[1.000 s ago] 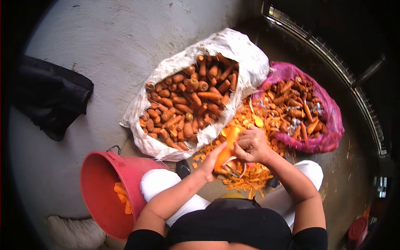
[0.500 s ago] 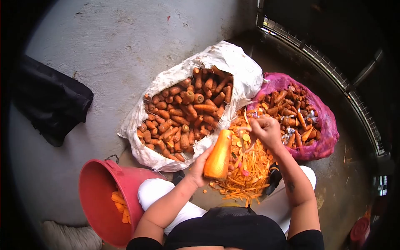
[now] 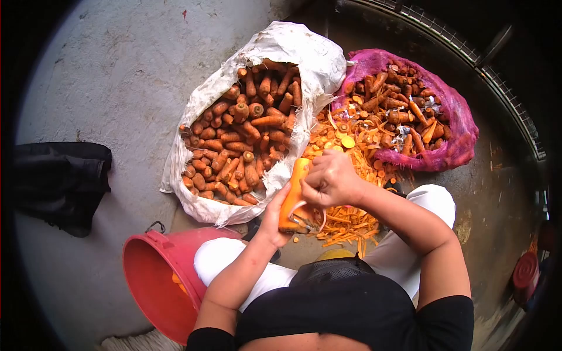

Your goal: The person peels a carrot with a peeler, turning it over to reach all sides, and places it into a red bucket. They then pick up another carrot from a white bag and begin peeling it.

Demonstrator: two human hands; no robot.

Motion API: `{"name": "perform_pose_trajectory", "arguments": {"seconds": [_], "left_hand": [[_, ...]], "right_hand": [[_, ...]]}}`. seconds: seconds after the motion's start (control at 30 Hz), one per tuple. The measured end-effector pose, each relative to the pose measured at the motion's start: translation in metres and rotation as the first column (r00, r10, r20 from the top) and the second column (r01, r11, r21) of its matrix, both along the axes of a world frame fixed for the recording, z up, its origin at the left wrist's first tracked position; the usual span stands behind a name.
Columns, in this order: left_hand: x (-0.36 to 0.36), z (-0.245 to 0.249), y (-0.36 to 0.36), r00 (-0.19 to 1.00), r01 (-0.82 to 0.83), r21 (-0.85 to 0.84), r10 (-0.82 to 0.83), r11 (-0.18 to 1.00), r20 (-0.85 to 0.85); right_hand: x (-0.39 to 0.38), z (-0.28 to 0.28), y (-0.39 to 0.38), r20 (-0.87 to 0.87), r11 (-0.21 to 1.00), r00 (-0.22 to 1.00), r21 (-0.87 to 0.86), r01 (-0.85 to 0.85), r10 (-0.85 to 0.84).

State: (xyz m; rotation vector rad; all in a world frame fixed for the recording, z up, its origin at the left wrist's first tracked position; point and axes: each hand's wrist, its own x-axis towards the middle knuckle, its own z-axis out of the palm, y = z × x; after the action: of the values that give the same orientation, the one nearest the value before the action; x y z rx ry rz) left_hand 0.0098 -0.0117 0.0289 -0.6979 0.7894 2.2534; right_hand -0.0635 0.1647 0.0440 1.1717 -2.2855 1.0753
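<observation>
A large peeled carrot (image 3: 293, 190) is held upright at a tilt in my left hand (image 3: 273, 217), whose fingers wrap round its left side. Closed over the carrot's right side is my right hand (image 3: 329, 178), gripping a peeler (image 3: 308, 219) with a pale loop-shaped handle and a metal blade. The blade lies against the carrot's lower end, where some darker skin shows. Beyond and below my hands, orange peelings and cut slices (image 3: 351, 225) are heaped on the floor between my legs.
A white sack (image 3: 293, 44) of unpeeled carrots lies ahead, with a pink mesh sack (image 3: 462, 126) of carrots and scraps to its right. At the lower left a tipped red bucket (image 3: 158, 286) holds orange pieces. Black cloth (image 3: 58, 181) is at the far left.
My right hand has come down from beyond the carrot's top onto its side, bringing the peeler to the lower end. The view has shifted, so the sacks appear higher.
</observation>
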Motion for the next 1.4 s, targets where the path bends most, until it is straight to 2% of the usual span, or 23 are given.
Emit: {"name": "perform_pose_trajectory", "arguments": {"seconds": [0.03,0.1,0.17,0.2,0.23,0.33,0.43,0.47,0.5,0.57,0.63,0.67,0.7,0.77,0.97,1.07,1.1,1.17,1.2,1.23,1.3,1.37,1.4], "left_hand": [[0.002,0.000,-0.001,1.000,-0.006,-0.030,0.006,1.000,0.006],[0.009,0.004,-0.005,0.997,0.054,-0.036,-0.056,0.998,-0.053],[0.016,0.005,-0.010,0.989,0.119,0.008,-0.118,0.993,-0.093],[0.016,0.005,-0.014,0.983,0.149,0.055,-0.143,0.987,-0.112],[0.016,0.006,-0.016,0.976,0.184,0.097,-0.170,0.978,-0.135],[0.011,0.016,-0.016,0.975,0.155,0.099,-0.136,0.983,-0.173],[0.002,0.003,-0.019,0.994,0.086,0.061,-0.082,0.994,-0.067],[-0.001,0.000,-0.020,0.997,0.056,0.068,-0.053,0.996,-0.053],[-0.003,-0.001,-0.020,0.999,0.024,0.072,-0.022,0.997,-0.037],[-0.005,0.004,-0.016,0.999,0.012,0.008,-0.011,1.000,-0.044],[-0.007,0.019,-0.005,1.000,-0.015,-0.004,0.015,1.000,-0.023],[-0.007,-0.015,-0.023,1.000,0.027,0.203,-0.026,0.979,-0.006],[-0.007,-0.011,-0.019,1.000,0.023,0.143,-0.022,0.989,-0.003],[-0.008,-0.003,-0.005,1.000,0.019,0.027,-0.019,0.999,0.002],[-0.001,0.005,0.005,0.999,0.038,0.067,-0.038,0.997,0.001],[0.000,0.003,0.002,1.000,0.027,0.088,-0.027,0.996,0.002],[0.001,0.001,0.000,1.000,0.024,0.100,-0.024,0.995,0.001],[0.006,-0.001,-0.014,0.990,0.129,0.145,-0.120,0.981,-0.071],[0.009,-0.001,-0.019,0.979,0.186,0.164,-0.169,0.969,-0.109],[0.014,0.001,-0.018,0.980,0.176,0.135,-0.160,0.975,-0.121],[0.016,0.014,-0.010,0.977,0.157,0.079,-0.143,0.985,-0.158],[0.014,0.021,-0.008,0.981,0.139,0.096,-0.124,0.986,-0.150],[0.011,0.018,-0.012,0.981,0.148,0.104,-0.132,0.984,-0.142]], "right_hand": [[-0.004,-0.002,0.001,-0.006,1.000,1.000,-0.018,0.007,-0.007],[-0.029,-0.010,0.010,-0.101,0.969,0.967,-0.093,0.227,-0.236],[-0.055,-0.023,0.030,-0.167,0.918,0.912,0.068,0.391,-0.375],[-0.074,-0.047,0.046,-0.191,0.787,0.878,0.390,0.478,-0.439],[-0.080,-0.054,0.058,-0.169,0.708,0.815,0.418,0.569,-0.555],[-0.081,-0.043,0.063,-0.099,0.620,0.705,0.401,0.674,-0.703],[-0.072,-0.026,0.050,0.339,0.765,0.686,0.315,0.562,-0.644],[-0.066,-0.024,0.047,0.358,0.835,0.755,0.219,0.504,-0.549],[-0.056,-0.012,0.040,0.439,0.883,0.766,0.197,0.427,-0.469],[-0.041,-0.013,0.026,0.223,0.958,0.932,0.073,0.276,-0.285],[-0.020,-0.005,0.011,0.121,0.990,0.984,-0.027,0.135,-0.131],[-0.009,0.000,0.007,0.134,0.996,0.988,-0.025,0.081,-0.077],[-0.003,0.001,0.004,0.089,0.998,0.996,-0.051,0.022,-0.017],[0.005,0.001,0.002,0.045,0.999,0.999,-0.048,-0.005,0.008],[0.007,-0.005,-0.001,0.021,0.994,0.997,-0.078,-0.071,0.072],[0.011,-0.001,0.000,0.066,0.999,0.997,0.006,-0.048,0.048],[0.008,-0.004,0.001,0.062,0.999,0.998,0.035,0.006,-0.008],[-0.009,-0.018,0.005,0.046,0.989,0.992,0.092,0.116,-0.121],[-0.031,-0.028,0.015,-0.015,0.954,0.961,0.113,0.277,-0.277],[-0.056,-0.039,0.030,-0.076,0.891,0.900,0.124,0.436,-0.430],[-0.085,-0.059,0.064,-0.013,0.719,0.766,0.334,0.609,-0.643],[-0.089,-0.066,0.070,-0.103,0.673,0.703,0.223,0.706,-0.703],[-0.083,-0.053,0.062,0.016,0.683,0.711,0.293,0.669,-0.703]]}}
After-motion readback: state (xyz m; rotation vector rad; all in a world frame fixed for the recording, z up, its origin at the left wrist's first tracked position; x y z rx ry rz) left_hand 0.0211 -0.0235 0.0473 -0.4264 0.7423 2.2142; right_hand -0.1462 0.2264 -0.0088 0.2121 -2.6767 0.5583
